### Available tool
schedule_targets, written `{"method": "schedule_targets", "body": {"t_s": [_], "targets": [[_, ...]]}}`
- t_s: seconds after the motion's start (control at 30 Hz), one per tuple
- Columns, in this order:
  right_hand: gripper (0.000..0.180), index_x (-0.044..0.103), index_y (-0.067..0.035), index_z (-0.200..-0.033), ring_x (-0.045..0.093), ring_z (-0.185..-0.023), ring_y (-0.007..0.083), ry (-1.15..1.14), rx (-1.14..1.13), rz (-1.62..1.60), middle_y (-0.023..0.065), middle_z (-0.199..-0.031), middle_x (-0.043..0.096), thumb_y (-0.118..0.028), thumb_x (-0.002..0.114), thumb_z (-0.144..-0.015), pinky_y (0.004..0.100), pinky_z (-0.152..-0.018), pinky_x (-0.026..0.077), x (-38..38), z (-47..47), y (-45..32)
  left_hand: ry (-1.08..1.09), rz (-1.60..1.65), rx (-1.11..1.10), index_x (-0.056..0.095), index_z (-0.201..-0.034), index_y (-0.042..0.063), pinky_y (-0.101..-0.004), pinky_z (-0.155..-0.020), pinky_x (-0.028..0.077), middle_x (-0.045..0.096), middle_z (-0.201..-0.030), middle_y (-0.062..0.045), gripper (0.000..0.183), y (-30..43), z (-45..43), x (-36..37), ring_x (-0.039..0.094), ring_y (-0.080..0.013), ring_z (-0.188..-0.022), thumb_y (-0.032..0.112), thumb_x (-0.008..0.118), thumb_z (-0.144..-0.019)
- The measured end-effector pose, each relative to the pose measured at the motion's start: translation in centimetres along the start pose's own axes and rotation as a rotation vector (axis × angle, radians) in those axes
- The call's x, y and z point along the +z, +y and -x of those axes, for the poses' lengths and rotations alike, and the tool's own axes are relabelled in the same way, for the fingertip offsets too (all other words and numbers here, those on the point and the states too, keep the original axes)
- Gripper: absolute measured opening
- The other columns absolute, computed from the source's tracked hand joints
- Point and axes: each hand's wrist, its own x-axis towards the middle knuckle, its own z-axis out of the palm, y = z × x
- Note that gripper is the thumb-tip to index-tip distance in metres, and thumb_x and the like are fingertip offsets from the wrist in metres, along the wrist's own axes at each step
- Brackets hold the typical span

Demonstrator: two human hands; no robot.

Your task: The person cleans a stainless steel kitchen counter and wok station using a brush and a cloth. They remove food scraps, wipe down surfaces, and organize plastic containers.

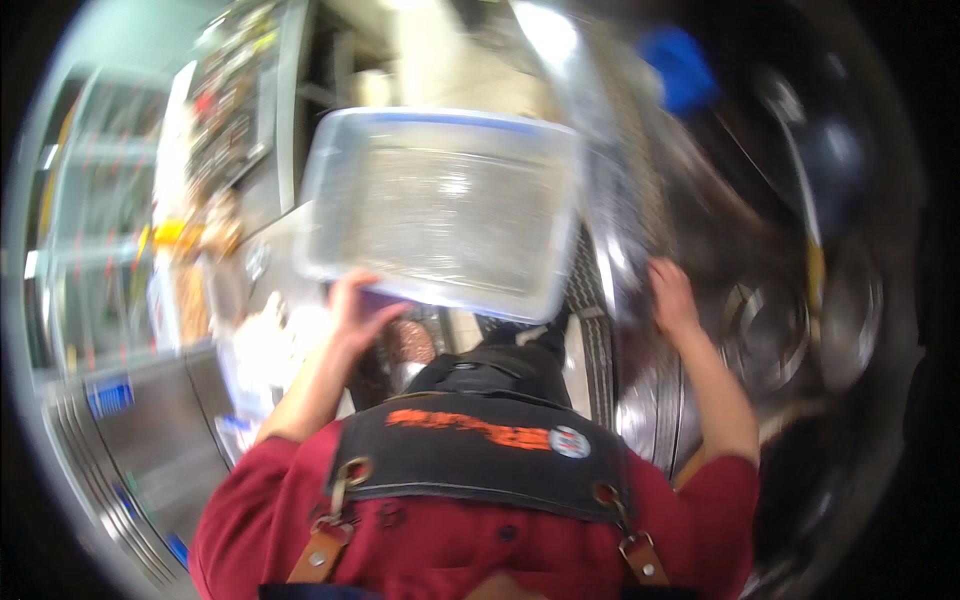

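Note:
A large translucent plastic storage box (457,214) with a blue-tinged rim is in front of me, blurred and slightly tilted. At its near left corner is my left hand (360,315), thumb and fingers apart around the rim, gripping it. Away from the box, on the right, my right hand (671,296) is beside the edge of a metal counter; its fingers look bent, and whether they touch the edge is not clear. Whether the box holds anything cannot be told through the blur. I wear a black apron (480,457) with brown straps over a dark red shirt.
A steel worktop (274,195) on the left bears containers of food and a yellow item (169,234). Glass-fronted shelving (112,210) stands farther left. To the right are metal pans (847,322), a long-handled utensil (814,274) and a blue object (679,71).

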Motion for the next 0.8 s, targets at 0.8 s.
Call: {"method": "schedule_targets", "body": {"t_s": [0.8], "targets": [[0.014,0.065,-0.007,-0.096,0.062,-0.088,0.0268,0.218,-0.058,0.452,0.0104,-0.095,0.065,-0.013,0.057,-0.086,0.0383,-0.072,0.052,1.9,-2.4,2.8,0.269,1.316,0.253,0.042,-0.126,-0.009,-0.0553,-0.097,0.042,0.05,-0.12,-0.027,0.06,2.3,-13.0,-37.2,0.049,-0.0417,-0.112,0.021,0.054,-0.076]]}}
